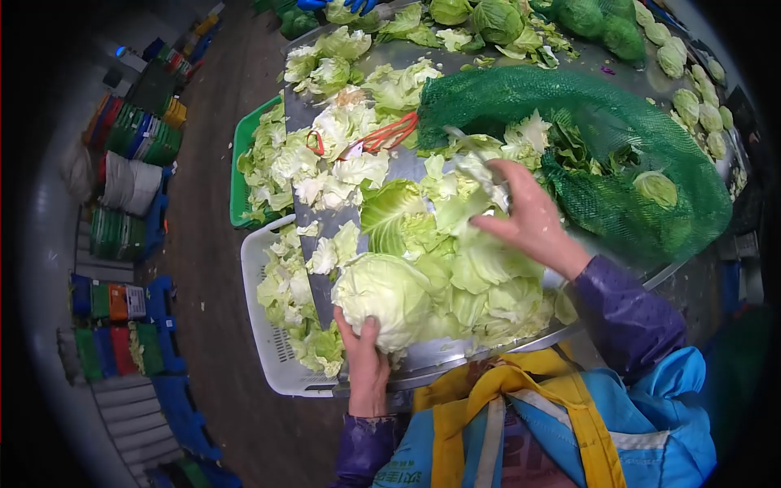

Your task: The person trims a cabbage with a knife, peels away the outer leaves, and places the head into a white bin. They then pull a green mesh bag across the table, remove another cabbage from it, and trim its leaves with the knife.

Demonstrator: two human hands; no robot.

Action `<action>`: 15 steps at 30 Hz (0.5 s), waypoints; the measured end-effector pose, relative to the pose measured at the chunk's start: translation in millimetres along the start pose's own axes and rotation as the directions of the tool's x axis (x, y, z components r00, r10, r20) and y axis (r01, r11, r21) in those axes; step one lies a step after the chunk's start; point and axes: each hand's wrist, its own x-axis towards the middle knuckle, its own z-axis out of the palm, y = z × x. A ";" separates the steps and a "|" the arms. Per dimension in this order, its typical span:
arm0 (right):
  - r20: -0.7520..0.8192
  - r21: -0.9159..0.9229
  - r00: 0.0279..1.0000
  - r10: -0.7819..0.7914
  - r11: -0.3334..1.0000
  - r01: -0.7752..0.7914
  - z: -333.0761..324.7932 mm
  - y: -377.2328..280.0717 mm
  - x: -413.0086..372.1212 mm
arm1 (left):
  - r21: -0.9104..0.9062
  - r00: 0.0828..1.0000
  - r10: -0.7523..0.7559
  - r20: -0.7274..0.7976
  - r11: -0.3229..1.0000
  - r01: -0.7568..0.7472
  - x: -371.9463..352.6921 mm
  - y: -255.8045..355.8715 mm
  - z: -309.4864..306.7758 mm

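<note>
My left hand (364, 358) holds a pale, trimmed cabbage head (381, 299) at the table's near left edge, thumb across its lower side. To the right and farther up, my right hand (527, 218) is raised over loose cabbage leaves (488, 268), thumb and fingers apart. A blurred whitish piece (476, 167) shows by its fingertips; whether it is held is unclear. Beyond that hand lies a green mesh sack (586, 106) with a cabbage (655, 189) inside. A red cord (390, 132) trails from the sack's left end.
Left of the metal table (400, 168) stand a white basket (259, 313) and a green crate (238, 175), both with leaves. Another person's blue-gloved hands (338, 5) are at the far edge. More cabbages (671, 58) line the far right. Stacked crates (134, 134) stand across the floor.
</note>
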 end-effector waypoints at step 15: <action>0.402 0.271 0.878 0.259 0.882 -0.385 -19.5 -14.2 -6.9 | -0.312 0.948 -0.277 0.156 0.897 0.313 -14.6 2.4 0.3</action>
